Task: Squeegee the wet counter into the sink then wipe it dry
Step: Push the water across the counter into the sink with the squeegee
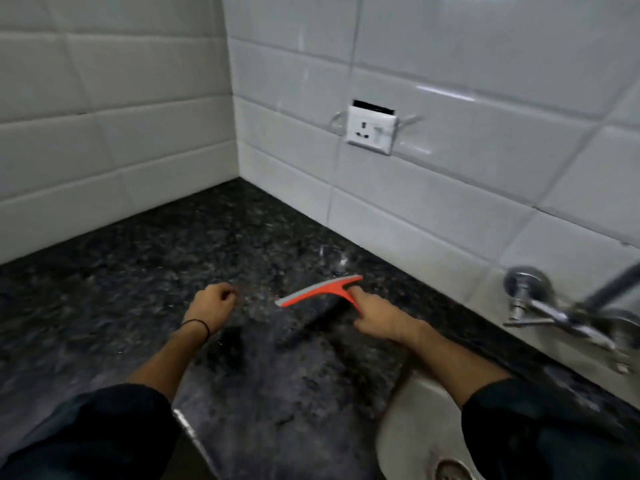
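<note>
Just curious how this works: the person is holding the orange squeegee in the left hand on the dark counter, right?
Not quite. The head view shows the orange squeegee held in the right hand on the dark counter; the left hand is a loose fist holding nothing.

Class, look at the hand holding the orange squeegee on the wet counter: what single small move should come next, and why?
Probably pull the squeegee toward the sink. The right hand already holds its handle, the blade lies far out on the counter near the wall, water glints just beyond it, and the sink sits nearer the person. The left hand is curled and holds nothing.
</note>
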Tool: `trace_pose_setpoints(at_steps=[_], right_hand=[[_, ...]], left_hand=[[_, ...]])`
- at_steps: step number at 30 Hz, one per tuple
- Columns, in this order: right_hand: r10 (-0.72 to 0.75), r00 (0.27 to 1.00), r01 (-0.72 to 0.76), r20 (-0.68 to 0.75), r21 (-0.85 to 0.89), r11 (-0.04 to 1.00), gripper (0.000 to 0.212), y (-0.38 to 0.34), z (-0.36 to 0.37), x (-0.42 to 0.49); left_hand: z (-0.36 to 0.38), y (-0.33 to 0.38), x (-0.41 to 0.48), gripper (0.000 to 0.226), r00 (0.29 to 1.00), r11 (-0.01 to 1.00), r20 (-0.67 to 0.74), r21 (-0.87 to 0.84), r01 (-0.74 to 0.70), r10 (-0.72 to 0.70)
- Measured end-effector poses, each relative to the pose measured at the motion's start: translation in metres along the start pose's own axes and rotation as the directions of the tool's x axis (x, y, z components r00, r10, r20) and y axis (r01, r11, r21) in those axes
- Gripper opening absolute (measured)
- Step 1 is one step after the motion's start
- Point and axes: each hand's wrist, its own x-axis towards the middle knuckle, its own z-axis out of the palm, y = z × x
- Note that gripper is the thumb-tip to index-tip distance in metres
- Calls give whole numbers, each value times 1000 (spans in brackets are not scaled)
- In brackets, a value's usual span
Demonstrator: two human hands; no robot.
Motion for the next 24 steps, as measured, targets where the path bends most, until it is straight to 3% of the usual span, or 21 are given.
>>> trace_pose_setpoints(at_steps=[4, 9, 12, 17, 24], right_hand=[[-42, 999, 42, -10, 26, 999, 75, -49, -12, 102], [-77, 997, 76, -1, -113, 991, 67, -105, -32, 225], [-105, 993, 90, -59, -214, 973, 63, -136, -47, 294], [-123, 989, 92, -84, -306, 948, 57, -183, -58, 399], [-139, 987, 103, -80, -346, 933, 54, -227, -63, 522]], left_hand=[[-31, -47, 46, 23, 998, 997, -62, 66, 30, -26], [-54, -92, 128, 24, 993, 968, -119, 249, 44, -15], [-65, -108, 172, 55, 990, 946, -117, 303, 114, -81], [-81, -125, 243, 106, 983, 908, 23, 388, 158, -181], [-87, -139, 299, 138, 908, 880, 262, 434, 193, -328]])
